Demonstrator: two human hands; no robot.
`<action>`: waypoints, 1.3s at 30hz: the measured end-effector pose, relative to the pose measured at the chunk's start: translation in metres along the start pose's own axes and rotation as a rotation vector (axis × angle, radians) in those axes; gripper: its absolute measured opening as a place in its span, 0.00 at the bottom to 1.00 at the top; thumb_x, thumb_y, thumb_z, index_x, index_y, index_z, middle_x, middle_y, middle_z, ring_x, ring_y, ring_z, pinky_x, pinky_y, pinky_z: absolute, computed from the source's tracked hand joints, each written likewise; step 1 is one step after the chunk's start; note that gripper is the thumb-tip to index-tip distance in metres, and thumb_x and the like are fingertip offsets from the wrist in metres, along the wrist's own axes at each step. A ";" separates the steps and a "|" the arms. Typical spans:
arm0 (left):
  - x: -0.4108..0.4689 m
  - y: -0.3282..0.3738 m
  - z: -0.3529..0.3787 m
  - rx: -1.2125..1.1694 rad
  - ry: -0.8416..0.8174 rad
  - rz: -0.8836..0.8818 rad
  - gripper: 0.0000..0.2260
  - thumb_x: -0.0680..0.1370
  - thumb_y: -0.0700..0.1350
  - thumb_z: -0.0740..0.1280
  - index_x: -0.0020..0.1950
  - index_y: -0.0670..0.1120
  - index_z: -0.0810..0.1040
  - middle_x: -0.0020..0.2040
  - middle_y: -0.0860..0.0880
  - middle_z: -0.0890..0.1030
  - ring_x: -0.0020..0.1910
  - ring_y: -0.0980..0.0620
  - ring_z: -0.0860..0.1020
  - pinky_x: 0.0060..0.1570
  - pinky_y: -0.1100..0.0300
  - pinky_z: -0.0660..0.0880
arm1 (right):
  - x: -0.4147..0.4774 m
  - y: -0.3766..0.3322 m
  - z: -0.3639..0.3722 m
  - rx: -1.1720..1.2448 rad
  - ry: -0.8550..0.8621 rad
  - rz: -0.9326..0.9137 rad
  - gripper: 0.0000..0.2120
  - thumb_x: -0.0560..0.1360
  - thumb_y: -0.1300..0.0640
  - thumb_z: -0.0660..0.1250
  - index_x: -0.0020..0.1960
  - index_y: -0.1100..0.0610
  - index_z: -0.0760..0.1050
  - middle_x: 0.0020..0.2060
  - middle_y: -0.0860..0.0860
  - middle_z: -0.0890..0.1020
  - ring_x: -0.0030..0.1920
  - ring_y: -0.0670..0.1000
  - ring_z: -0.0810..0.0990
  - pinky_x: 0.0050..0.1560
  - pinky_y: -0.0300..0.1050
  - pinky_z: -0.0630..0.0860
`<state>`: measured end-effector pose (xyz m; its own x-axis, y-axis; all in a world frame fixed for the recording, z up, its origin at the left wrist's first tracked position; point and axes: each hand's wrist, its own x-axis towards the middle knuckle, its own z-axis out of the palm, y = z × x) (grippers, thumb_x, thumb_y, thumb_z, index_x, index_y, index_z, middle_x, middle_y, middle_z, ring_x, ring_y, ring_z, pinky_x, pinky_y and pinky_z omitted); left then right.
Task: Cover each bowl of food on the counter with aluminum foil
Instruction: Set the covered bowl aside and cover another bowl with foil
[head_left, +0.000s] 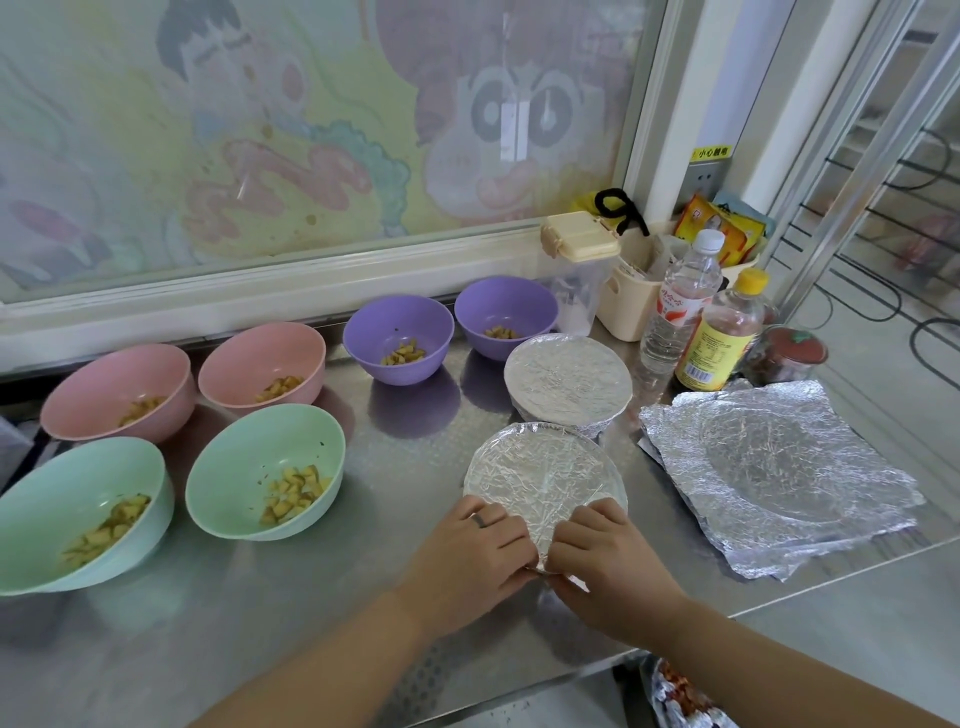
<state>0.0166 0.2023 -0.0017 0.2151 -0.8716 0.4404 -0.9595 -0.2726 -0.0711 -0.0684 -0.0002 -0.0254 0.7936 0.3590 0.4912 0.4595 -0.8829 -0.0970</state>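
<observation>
Green bowls (265, 467) at 9 o'clock of hands, pink bowls (262, 366) at 10, purple bowls (397, 335) at 11 to 12. All six uncovered, diced food showing, grouped in pairs; likely queue for wrapping.

Left hand (467, 545): fingers curled, pinching foil at 6 o'clock rim of near covered bowl (540, 478). Right hand (608, 566) mirrors it on same edge. Judged: crimping foil under rim so cover holds.

Finished covered bowl (569, 379) at 12 o'clock, just behind.

Foil sheets (779, 467) at 3 o'clock on surface (260, 623), stacked flat within right hand's reach for next bowl.
</observation>
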 end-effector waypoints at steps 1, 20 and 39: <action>0.000 0.000 0.000 0.001 -0.004 0.002 0.09 0.78 0.55 0.68 0.42 0.52 0.77 0.42 0.56 0.76 0.41 0.53 0.72 0.47 0.59 0.69 | 0.000 -0.002 0.000 0.012 -0.005 0.022 0.09 0.73 0.53 0.69 0.37 0.50 0.71 0.35 0.44 0.72 0.37 0.51 0.71 0.40 0.50 0.73; -0.017 -0.021 -0.004 0.010 0.007 -0.074 0.03 0.77 0.52 0.67 0.47 0.54 0.78 0.47 0.56 0.79 0.45 0.53 0.76 0.50 0.60 0.68 | 0.005 0.001 -0.016 -0.017 -0.082 0.059 0.10 0.72 0.40 0.71 0.47 0.45 0.80 0.42 0.41 0.78 0.44 0.48 0.75 0.51 0.46 0.69; -0.014 -0.002 0.002 -0.027 -0.010 -0.128 0.06 0.77 0.53 0.68 0.44 0.52 0.77 0.44 0.56 0.77 0.43 0.51 0.74 0.48 0.56 0.70 | 0.008 -0.015 0.004 -0.024 -0.064 0.102 0.09 0.69 0.49 0.75 0.39 0.49 0.75 0.36 0.43 0.74 0.37 0.49 0.72 0.44 0.45 0.66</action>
<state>0.0157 0.2144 -0.0094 0.3382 -0.8344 0.4352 -0.9285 -0.3712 0.0097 -0.0669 0.0170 -0.0234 0.8598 0.2848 0.4239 0.3661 -0.9224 -0.1229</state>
